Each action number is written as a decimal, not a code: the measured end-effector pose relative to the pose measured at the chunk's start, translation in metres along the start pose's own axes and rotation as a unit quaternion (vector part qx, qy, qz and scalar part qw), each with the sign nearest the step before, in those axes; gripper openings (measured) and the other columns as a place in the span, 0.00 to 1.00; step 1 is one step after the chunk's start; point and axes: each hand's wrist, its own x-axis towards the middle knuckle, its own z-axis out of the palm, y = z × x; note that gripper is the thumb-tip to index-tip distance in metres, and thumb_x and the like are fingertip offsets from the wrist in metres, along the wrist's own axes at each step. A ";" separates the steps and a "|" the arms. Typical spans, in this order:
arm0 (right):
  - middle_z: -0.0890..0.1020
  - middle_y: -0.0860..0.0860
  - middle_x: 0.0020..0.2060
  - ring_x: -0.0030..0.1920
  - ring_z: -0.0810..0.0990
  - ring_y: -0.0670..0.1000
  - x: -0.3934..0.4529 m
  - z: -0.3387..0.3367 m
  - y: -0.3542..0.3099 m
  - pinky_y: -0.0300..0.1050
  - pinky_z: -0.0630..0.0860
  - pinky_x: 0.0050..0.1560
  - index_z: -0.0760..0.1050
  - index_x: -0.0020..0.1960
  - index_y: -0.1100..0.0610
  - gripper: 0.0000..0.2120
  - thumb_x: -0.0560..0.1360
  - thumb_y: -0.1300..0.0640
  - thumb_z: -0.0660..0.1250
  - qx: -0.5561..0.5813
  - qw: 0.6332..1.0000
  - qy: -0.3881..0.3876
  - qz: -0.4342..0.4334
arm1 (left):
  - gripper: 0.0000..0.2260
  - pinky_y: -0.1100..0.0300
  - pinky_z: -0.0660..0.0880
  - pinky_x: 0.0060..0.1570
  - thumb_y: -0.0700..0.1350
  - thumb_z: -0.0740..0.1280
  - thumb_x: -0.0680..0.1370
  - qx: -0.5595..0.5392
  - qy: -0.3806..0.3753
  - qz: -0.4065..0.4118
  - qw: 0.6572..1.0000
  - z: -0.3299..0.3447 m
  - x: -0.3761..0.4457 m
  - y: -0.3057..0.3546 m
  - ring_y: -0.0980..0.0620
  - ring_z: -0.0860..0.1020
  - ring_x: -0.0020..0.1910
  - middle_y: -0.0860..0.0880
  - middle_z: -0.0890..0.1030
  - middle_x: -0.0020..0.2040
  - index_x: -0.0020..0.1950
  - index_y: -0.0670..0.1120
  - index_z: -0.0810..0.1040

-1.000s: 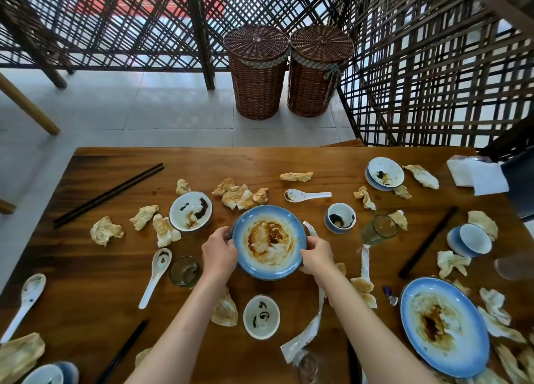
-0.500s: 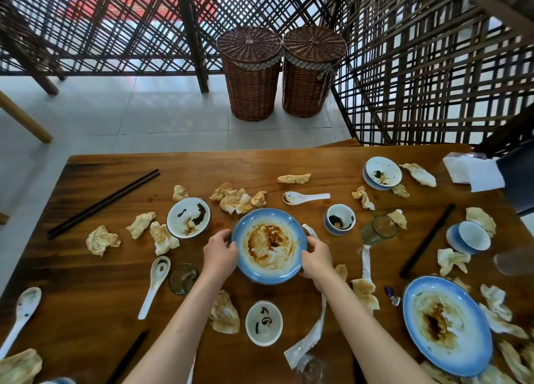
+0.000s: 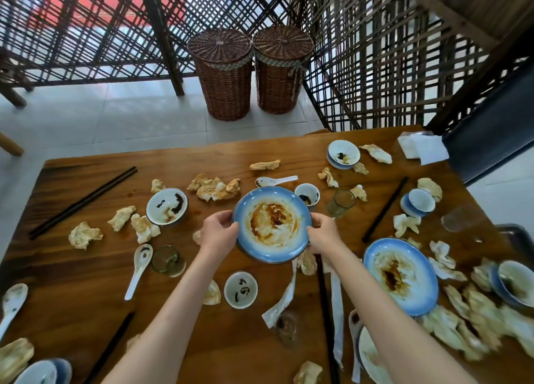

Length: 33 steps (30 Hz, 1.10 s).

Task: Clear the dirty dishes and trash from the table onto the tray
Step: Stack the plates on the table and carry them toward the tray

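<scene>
Low in the frame, a small white bowl (image 3: 240,289) sits on the wooden table (image 3: 86,282) between the person's forearms. At mid-frame the left hand (image 3: 218,233) and right hand (image 3: 323,233) clasp opposite rims of a sauce-smeared blue plate (image 3: 272,223). Crumpled napkins (image 3: 214,187) lie beyond it. Two wicker baskets (image 3: 222,71) stand at the top centre.

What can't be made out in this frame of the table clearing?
- Tray: only a dark corner shows at the right edge of the head view; its contents are cut off.
- Plate at the bottom edge: cropped, and partly covered by the right forearm.
- Crumpled napkins at lower right: smeared by motion blur, so they cannot be counted.
- Underside of the blue plate held by the left hand and right hand: hidden; fingers beneath unseen.
</scene>
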 end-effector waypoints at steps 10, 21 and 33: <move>0.82 0.53 0.38 0.34 0.81 0.53 -0.018 -0.129 0.029 0.49 0.80 0.31 0.77 0.46 0.54 0.07 0.73 0.64 0.64 -0.014 1.000 0.001 -0.027 | 0.15 0.71 0.71 0.34 0.42 0.70 0.72 -0.053 -0.011 0.006 0.998 0.088 -0.084 0.037 0.61 0.77 0.43 0.56 0.80 0.46 0.59 0.47 0.79; 0.82 0.56 0.33 0.37 0.81 0.58 -0.013 -0.262 0.081 0.57 0.81 0.40 0.76 0.34 0.60 0.07 0.71 0.65 0.65 -0.083 0.996 -0.017 -0.005 | 0.12 0.59 0.79 0.43 0.38 0.69 0.72 -0.103 -0.024 -0.069 0.992 0.221 -0.166 0.045 0.54 0.80 0.44 0.49 0.83 0.47 0.54 0.45 0.81; 0.79 0.52 0.49 0.50 0.79 0.54 0.014 -0.272 0.132 0.53 0.79 0.50 0.73 0.59 0.56 0.12 0.75 0.61 0.63 -0.154 0.988 -0.003 0.022 | 0.08 0.63 0.73 0.40 0.38 0.69 0.73 -0.042 -0.007 -0.083 0.996 0.268 -0.164 0.034 0.60 0.77 0.40 0.59 0.79 0.38 0.49 0.50 0.81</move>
